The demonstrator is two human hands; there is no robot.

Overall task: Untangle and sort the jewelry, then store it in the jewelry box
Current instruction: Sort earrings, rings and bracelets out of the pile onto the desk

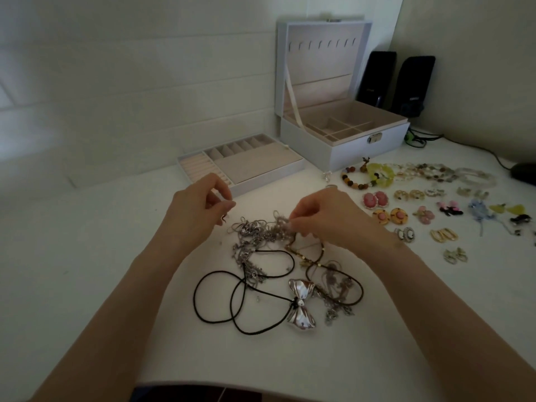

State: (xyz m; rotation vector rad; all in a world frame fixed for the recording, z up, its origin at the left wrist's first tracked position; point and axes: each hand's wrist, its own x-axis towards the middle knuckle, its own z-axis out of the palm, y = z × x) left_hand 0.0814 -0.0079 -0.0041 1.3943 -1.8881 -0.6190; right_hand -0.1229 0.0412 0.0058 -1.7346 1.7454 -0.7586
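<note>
Head camera: silver chain tangle [261, 236], knotted with black cords [195, 297], pinched by left hand [200, 207] and right hand [322, 219]; bare surface [87, 256] leftward, earrings [399, 216] crowding right.

We're looking across a white worktop [87, 256] tucked into a corner. On the left, the back wall [116, 82] is pale, with horizontal seams running along it. The right-hand wall [478, 30] is plain. Two black speakers [413, 82] stand side by side near the corner, dark cables [429, 137] trailing beside them. The light's dim, brightest mid-worktop.
</note>
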